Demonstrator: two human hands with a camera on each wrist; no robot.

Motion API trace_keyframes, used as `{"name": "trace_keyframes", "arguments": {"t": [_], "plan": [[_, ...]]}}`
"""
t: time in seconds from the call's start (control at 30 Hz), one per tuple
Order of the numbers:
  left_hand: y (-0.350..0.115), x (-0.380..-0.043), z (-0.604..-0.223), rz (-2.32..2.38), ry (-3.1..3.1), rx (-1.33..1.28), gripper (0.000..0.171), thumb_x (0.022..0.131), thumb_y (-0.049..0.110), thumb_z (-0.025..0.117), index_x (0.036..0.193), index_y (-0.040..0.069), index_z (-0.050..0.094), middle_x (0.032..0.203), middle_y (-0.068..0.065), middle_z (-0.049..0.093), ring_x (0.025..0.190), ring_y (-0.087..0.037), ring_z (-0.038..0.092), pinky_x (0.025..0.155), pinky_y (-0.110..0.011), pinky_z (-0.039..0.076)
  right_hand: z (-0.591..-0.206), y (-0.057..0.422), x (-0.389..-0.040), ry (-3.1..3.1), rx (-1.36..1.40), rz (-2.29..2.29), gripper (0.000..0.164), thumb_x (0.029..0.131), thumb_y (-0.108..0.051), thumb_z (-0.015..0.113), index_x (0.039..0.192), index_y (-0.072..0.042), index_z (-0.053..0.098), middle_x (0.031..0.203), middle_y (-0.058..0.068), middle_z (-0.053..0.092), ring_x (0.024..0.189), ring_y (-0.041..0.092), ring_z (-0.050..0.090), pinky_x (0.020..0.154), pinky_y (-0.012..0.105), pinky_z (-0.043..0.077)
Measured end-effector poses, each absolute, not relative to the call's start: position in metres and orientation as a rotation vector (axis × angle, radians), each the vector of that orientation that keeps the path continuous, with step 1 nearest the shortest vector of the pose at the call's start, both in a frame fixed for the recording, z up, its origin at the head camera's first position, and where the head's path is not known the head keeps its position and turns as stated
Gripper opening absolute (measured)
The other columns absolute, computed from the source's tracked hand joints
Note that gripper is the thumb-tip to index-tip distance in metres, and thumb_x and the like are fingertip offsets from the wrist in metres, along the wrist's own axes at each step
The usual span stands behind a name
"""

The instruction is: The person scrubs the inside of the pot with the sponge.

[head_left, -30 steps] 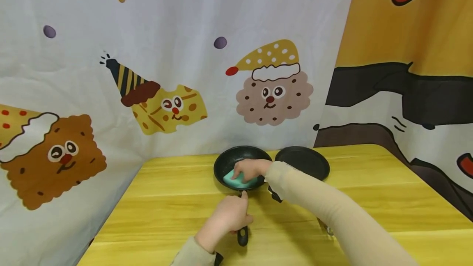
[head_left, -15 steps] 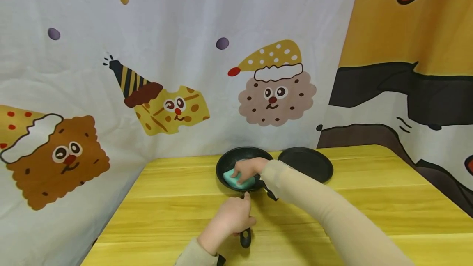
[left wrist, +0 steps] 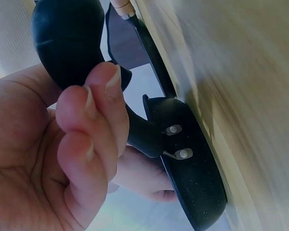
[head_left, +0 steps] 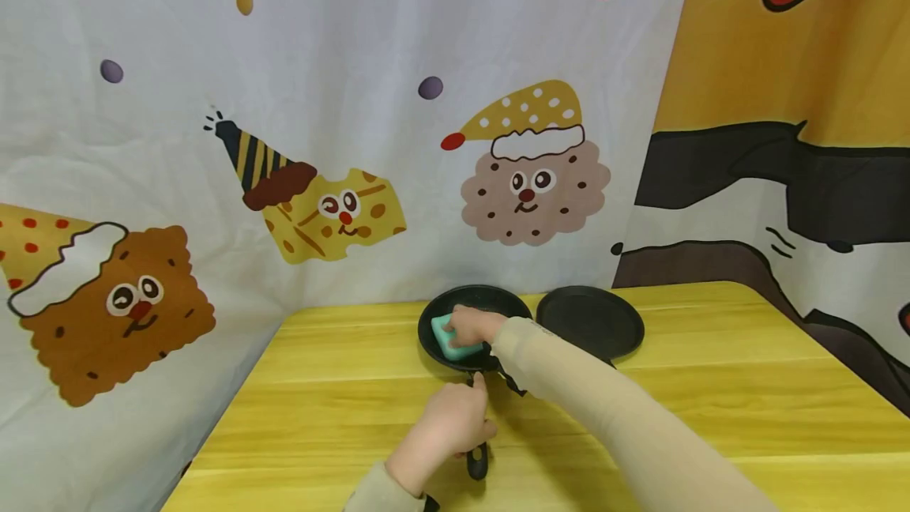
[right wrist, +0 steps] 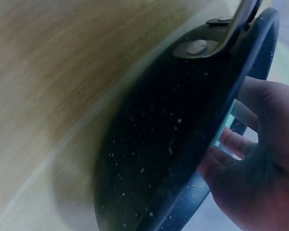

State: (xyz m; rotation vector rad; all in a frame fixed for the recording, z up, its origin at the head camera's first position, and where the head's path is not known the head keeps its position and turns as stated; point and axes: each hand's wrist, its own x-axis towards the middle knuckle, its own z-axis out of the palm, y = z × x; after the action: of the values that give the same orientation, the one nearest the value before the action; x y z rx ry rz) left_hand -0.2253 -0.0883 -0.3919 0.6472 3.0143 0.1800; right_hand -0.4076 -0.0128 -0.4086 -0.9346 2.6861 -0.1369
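Note:
A black frying pan (head_left: pixel 510 303) stands on the table with its handle (head_left: pixel 478 464) toward me. My left hand (head_left: pixel 455 419) holds that handle, its index finger stretched along it toward the pan. In the left wrist view, the other fingers (left wrist: pixel 98 122) curl round the handle's underside. Inside the pan, my right hand (head_left: pixel 472 325) grips a teal sponge (head_left: pixel 455 348) against the left part of the cooking surface. The right wrist view shows the hand (right wrist: pixel 260 144) reaching over the speckled pan's rim, where only a sliver of the sponge (right wrist: pixel 226 126) shows.
A flat, round black pan (head_left: pixel 590 322) lies right beside the frying pan. My right arm crosses in front of its handle; a wooden handle (left wrist: pixel 122 6) shows in the left wrist view. Behind the wooden table (head_left: pixel 320 401) hangs a printed curtain (head_left: pixel 355 38).
My right hand has moved the sponge leftward and slightly away from me inside the pan, turning it a little. The left hand keeps its hold on the handle. The head view has shifted slightly.

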Motion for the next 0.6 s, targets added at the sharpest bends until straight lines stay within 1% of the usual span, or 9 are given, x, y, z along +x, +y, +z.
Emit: {"name": "trace_keyframes", "arguments": {"t": [0.13, 0.37, 0.6], "plan": [[-0.088, -0.225, -0.394, 0.181, 3.009, 0.628, 0.070, 0.086, 0.030, 0.069, 0.139, -0.009, 0.045, 0.038, 0.008, 0.042, 0.029, -0.005, 0.041, 0.038, -0.021, 0.036, -0.411, -0.016, -0.409, 2.716, -0.889, -0.113, 0.046, 0.099, -0.029, 0.058, 0.142, -0.017, 0.052, 0.145, 0.015, 0.039, 0.132, 0.028, 0.041, 0.098, 0.036, 0.042], [-0.087, -0.223, -0.393, 0.139, 3.031, 0.637, 0.068, 0.085, 0.030, 0.068, 0.137, -0.009, 0.048, 0.038, 0.007, 0.041, 0.031, -0.007, 0.040, 0.037, -0.022, 0.035, -0.413, -0.015, -0.416, 2.741, -0.766, -0.098, 0.047, 0.100, -0.032, 0.054, 0.146, -0.021, 0.047, 0.152, 0.015, 0.030, 0.135, 0.030, 0.038, 0.098, 0.040, 0.042], [-0.087, -0.225, -0.393, 0.168, 3.017, 0.610, 0.068, 0.087, 0.031, 0.069, 0.138, -0.008, 0.048, 0.038, 0.006, 0.041, 0.030, -0.007, 0.040, 0.035, -0.022, 0.034, -0.414, -0.004, -0.427, 2.767, -0.753, -0.095, 0.048, 0.100, -0.031, 0.054, 0.146, -0.020, 0.047, 0.153, 0.015, 0.028, 0.135, 0.030, 0.038, 0.097, 0.039, 0.042]]}}
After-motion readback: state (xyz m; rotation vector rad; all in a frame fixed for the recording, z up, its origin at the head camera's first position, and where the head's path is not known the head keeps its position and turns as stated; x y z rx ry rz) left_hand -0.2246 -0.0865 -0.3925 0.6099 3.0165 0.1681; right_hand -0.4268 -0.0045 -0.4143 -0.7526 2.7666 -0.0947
